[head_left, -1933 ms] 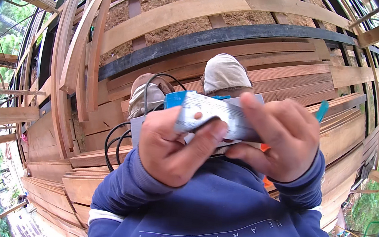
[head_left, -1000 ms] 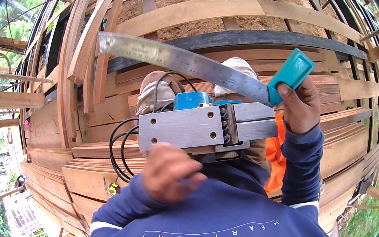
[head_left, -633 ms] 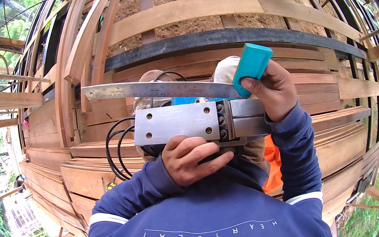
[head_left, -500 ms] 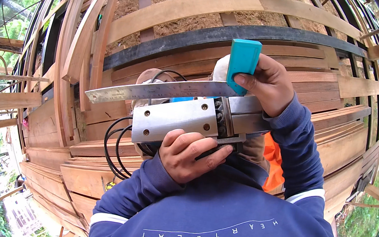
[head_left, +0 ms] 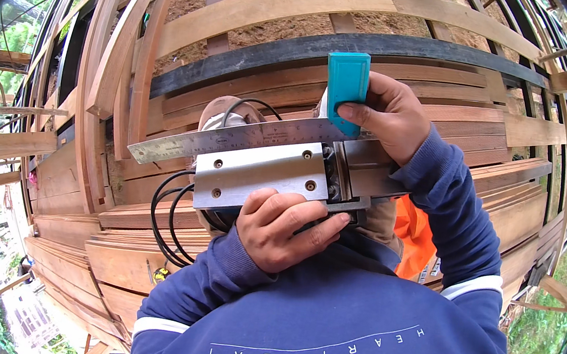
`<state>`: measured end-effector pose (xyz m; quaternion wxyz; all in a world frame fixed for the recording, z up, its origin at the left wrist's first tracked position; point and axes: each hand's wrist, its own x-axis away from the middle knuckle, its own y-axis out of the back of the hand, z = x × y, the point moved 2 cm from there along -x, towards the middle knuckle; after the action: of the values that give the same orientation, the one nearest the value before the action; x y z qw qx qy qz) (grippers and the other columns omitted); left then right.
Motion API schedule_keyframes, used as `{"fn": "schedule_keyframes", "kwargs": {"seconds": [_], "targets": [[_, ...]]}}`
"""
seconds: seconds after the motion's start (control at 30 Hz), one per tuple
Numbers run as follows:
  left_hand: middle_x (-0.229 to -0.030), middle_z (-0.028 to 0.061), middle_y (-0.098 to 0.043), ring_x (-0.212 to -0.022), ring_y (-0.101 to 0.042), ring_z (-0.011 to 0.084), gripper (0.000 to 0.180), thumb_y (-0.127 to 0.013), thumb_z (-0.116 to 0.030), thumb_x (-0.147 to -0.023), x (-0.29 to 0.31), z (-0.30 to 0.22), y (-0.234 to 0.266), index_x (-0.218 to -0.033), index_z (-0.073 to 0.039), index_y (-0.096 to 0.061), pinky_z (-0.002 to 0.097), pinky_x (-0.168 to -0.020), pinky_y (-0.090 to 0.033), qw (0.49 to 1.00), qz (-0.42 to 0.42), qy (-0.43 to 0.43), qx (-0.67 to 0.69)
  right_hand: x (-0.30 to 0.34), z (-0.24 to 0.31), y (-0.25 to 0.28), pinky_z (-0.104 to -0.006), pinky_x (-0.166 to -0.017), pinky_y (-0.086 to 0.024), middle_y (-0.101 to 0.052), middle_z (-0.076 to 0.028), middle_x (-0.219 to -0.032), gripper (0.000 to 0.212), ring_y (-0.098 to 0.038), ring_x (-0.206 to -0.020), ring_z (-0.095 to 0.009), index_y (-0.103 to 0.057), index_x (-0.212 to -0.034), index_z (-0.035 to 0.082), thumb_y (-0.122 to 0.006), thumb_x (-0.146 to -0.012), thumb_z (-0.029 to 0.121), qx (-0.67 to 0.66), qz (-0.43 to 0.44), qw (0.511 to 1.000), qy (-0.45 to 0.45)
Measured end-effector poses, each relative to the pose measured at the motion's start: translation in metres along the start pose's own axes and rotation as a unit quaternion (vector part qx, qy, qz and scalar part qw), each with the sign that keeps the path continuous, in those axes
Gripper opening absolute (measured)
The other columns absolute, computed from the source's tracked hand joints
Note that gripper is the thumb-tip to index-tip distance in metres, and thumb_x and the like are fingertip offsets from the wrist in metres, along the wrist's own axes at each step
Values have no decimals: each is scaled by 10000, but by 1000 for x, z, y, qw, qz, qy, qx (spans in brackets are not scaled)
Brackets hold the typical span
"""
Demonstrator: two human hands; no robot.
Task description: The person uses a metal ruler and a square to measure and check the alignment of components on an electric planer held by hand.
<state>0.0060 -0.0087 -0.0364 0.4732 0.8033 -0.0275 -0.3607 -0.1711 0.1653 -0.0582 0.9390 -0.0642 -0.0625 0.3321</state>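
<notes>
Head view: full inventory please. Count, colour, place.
try square: 1, teal and silver, in right hand
planer: 1, silver and black, centre
cable: count unclear, black, left of planer
tape measure: 1, yellow and black, lower left
fabric: 1, orange, right of planer
boards: many, brown, all around
beams: several, black, top and sides
soil: patches, brown, between upper boards
greenery: patches, green, outer edges
shoes: 2, beige-brown, beyond planer
sweatshirt: 1, navy, bottom
left hand: 1, bare, on planer's lower edge
right hand: 1, bare, on square's handle

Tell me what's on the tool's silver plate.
Four screws show on the plate; fingers of the left hand overlap its near edge, hiding the part beneath them.
</notes>
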Motion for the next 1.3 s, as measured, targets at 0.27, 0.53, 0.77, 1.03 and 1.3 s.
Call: {"fn": "schedule_keyframes", "kwargs": {"seconds": [0.27,0.53,0.77,1.03,1.3], "targets": [[-1047,-69,-628,-912,-604,142,455,-884,-263,-705,-1,1,1,-1145,-264,-771,319,-815,-435,1000,-1,3,12,-2,2,-4,-280,-879,-563,-728,-31,-1043,256,-668,-967,-95,-681,-1188,2,-747,-962,100,24,11,999,-19],[-1053,-67,-631,-908,-595,152,495,-920,-279,-680,1,1,0,-1145,-254,-754,340,-818,-436,1000,6,4,18,-3,1,-6,-284,-885,-569,-731,-40,-1049,276,-677,-969,-104,-676,-1195,-1,-758,-960,117,25,9,999,-24],[-1053,-69,-642,-913,-616,136,447,-887,-265,-728,1,1,-2,-1147,-237,-735,323,-815,-434,1000,1,6,27,-3,2,-9,-287,-875,-588,-743,-57,-1057,279,-697,-979,-118,-670,-1201,-7,-758,-956,93,31,10,999,-43],[-1064,-68,-645,-909,-615,145,484,-920,-268,-691,2,2,-2,-1137,-236,-736,339,-827,-438,999,-1,6,31,-7,-2,-11,-291,-888,-588,-748,-63,-1064,278,-701,-985,-123,-673,-1205,3,-757,-955,88,26,16,999,-41],[-1072,-68,-647,-910,-618,142,472,-918,-259,-695,3,2,-3,-1127,-230,-730,338,-831,-441,999,1,5,36,-7,-2,-12,-290,-889,-588,-747,-64,-1071,276,-703,-989,-125,-672,-1204,0,-757,-957,89,21,23,999,-44]]}}
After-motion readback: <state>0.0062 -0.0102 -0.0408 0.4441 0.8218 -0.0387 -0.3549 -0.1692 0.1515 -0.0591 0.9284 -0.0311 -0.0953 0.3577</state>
